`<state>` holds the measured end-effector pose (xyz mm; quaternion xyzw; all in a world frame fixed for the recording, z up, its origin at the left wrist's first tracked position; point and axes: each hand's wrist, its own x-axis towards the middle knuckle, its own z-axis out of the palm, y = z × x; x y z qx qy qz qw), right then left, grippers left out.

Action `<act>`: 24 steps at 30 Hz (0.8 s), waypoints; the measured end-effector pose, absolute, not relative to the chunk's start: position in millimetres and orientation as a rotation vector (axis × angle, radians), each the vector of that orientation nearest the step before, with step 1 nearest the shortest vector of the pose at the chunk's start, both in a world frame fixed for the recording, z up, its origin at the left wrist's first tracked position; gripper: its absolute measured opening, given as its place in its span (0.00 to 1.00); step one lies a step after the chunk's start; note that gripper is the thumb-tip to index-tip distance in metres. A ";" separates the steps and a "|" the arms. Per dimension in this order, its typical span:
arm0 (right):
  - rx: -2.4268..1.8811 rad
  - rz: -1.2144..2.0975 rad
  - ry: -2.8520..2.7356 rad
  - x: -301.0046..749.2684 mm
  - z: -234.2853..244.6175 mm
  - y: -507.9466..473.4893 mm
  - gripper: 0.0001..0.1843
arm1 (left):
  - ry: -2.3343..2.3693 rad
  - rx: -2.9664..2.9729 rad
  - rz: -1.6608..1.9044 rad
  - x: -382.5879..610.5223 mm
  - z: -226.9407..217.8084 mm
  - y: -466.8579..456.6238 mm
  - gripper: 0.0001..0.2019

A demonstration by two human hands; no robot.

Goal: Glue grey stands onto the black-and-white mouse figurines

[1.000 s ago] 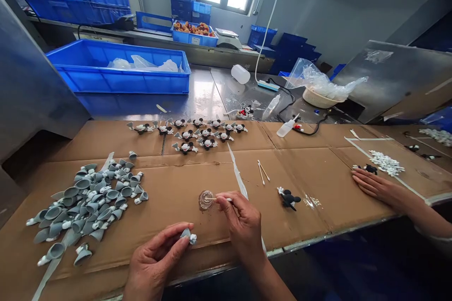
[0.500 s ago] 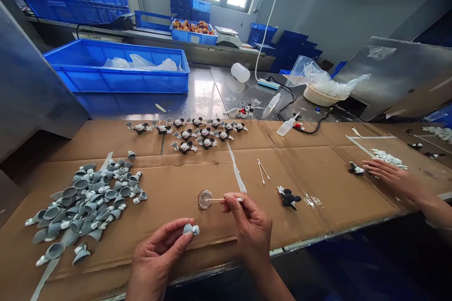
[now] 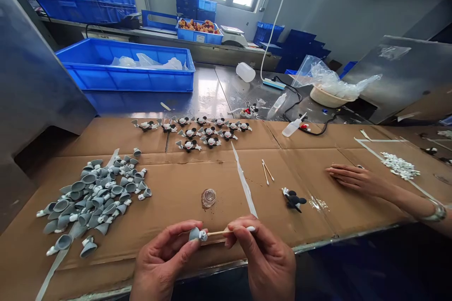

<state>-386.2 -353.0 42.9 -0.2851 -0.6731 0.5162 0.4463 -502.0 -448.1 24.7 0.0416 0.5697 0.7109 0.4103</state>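
Between thumb and fingers, my left hand (image 3: 168, 258) pinches a small grey cone-shaped piece with a white hand on it (image 3: 194, 234). My right hand (image 3: 263, 254) grips a cotton swab (image 3: 221, 233) by its stick, and the swab's far tip meets the white end of the piece. Just beyond lies a small round clear dish (image 3: 209, 198). A heap of the same grey pieces (image 3: 99, 190) spreads to the left. To the right lies a black mouse-figure part (image 3: 293, 199) with a white hand, near two loose cotton swabs (image 3: 266, 172).
Several mouse figures (image 3: 190, 132) stand in rows on the cardboard (image 3: 176, 178). A co-worker's hand (image 3: 353, 178) rests at right by small white pieces (image 3: 399, 165). Behind are a squeeze bottle (image 3: 292, 127), a blue crate (image 3: 141, 80) and a basket with plastic bags (image 3: 328, 97).
My right hand has drawn the swab from the clear dish back toward me, onto the piece in my left hand. The co-worker's hand has moved left, over the spot where a black-and-white part lay.
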 end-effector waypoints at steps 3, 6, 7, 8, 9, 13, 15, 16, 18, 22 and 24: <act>-0.708 1.269 -1.698 -385.2 42.1 -353.8 0.11 | 1.432 0.097 1.797 -500.7 27.7 -449.0 0.17; -0.707 1.251 -1.719 -384.5 42.1 -354.2 0.10 | 1.421 0.099 1.804 -500.2 29.6 -449.4 0.16; -0.706 1.246 -1.720 -384.6 42.2 -354.2 0.10 | 1.417 0.099 1.804 -500.2 30.0 -449.5 0.16; -0.705 1.243 -1.722 -384.7 42.3 -354.2 0.11 | 1.414 0.099 1.803 -500.3 30.5 -449.6 0.16; -0.707 1.242 -1.722 -385.0 42.4 -354.3 0.11 | 1.413 0.099 1.801 -500.3 30.9 -449.7 0.16; -0.729 1.259 -1.702 -386.8 43.3 -355.7 0.11 | 1.418 0.099 1.802 -500.2 31.4 -450.2 0.16; -0.758 1.270 -1.670 -387.9 44.2 -357.2 0.11 | 1.423 0.097 1.803 -500.1 30.8 -450.6 0.16; -0.771 1.274 -1.656 -388.4 44.7 -357.9 0.11 | 1.425 0.096 1.801 -500.1 30.4 -450.9 0.16; -0.787 1.282 -1.645 -389.3 45.7 -359.0 0.11 | 1.425 0.099 1.796 -500.1 29.8 -451.3 0.16; -0.793 1.283 -1.683 -389.5 46.7 -358.7 0.12 | 1.428 0.105 1.795 -500.1 30.7 -451.4 0.16; -0.788 1.265 -1.722 -388.5 47.2 -357.6 0.12 | 1.431 0.101 1.795 -500.1 31.9 -451.3 0.16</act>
